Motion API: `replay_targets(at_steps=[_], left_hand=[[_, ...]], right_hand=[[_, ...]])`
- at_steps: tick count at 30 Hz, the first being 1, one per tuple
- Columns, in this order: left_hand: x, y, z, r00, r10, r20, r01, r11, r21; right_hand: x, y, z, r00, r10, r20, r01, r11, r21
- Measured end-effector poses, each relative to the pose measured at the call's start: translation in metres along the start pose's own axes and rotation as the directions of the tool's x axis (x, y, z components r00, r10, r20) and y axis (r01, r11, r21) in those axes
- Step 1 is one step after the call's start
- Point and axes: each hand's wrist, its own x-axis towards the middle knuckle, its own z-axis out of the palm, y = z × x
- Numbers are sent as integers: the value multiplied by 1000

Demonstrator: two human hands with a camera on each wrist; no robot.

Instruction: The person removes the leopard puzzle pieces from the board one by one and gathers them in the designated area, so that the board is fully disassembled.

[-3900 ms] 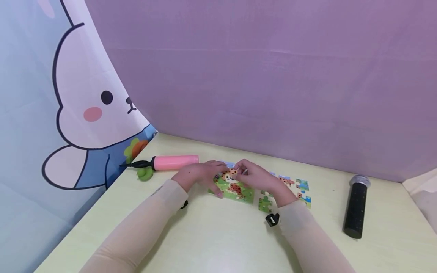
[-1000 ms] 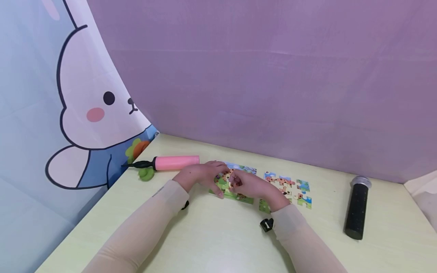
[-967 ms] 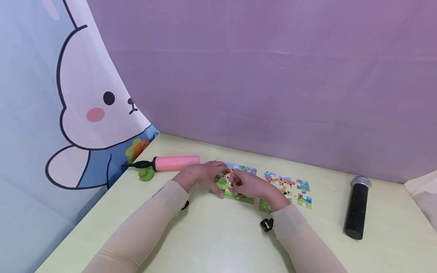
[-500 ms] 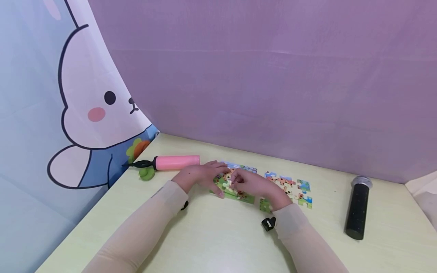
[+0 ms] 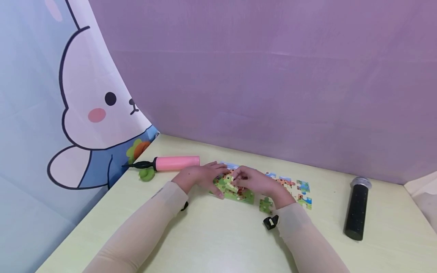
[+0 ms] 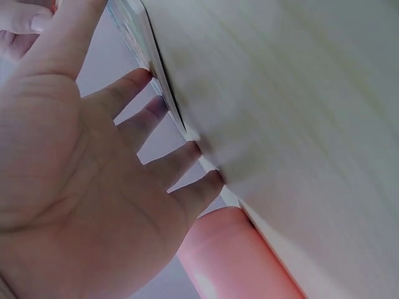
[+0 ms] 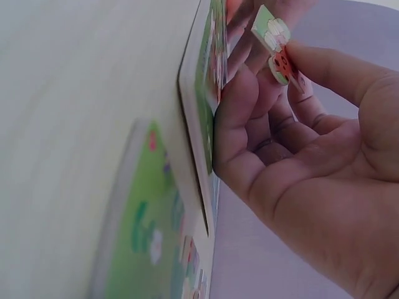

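My left hand (image 5: 203,177) lies with spread, nearly straight fingers at the left side of a small jigsaw board (image 5: 244,198) showing a spotted animal on green. In the left wrist view its fingertips (image 6: 144,76) come down at the board's edge and the table beside it. Over the middle of that board, my right hand (image 5: 257,182) pinches a jigsaw piece (image 7: 272,36) between thumb and fingers. The piece is green, white and spotted orange, held tilted, with its picture side partly showing. The other right fingers curl beneath, close against the board's rim (image 7: 194,103).
Loose jigsaw pieces (image 5: 303,185) lie right of the board, among them a green one (image 5: 265,205) near the right wrist. A pink hand pump (image 5: 176,163) with a black nozzle and a green curled toy (image 5: 146,174) lie left. A black, silver-headed microphone (image 5: 356,210) lies far right.
My right hand has shifted slightly right and turned over the board, so the pinched piece shows more at the fingertips. My left hand stays in place.
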Motion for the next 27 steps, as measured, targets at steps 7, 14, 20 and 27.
replay_targets(at_steps=[7, 14, 20, 27], left_hand=[[2, 0, 0, 1000, -5, -1, 5, 1000, 5], [4, -2, 2, 1000, -2, -9, 2, 1000, 17], [5, -3, 3, 1000, 8, -8, -8, 1000, 8], [5, -2, 2, 1000, 8, -4, -8, 1000, -4]], right_hand=[[-6, -2, -12, 999, -33, -34, 33, 999, -7], [-25, -11, -32, 992, -68, -102, 68, 998, -2], [-45, -11, -48, 990, -44, -133, 44, 999, -6], [-70, 1, -63, 989, -35, -142, 29, 999, -46]])
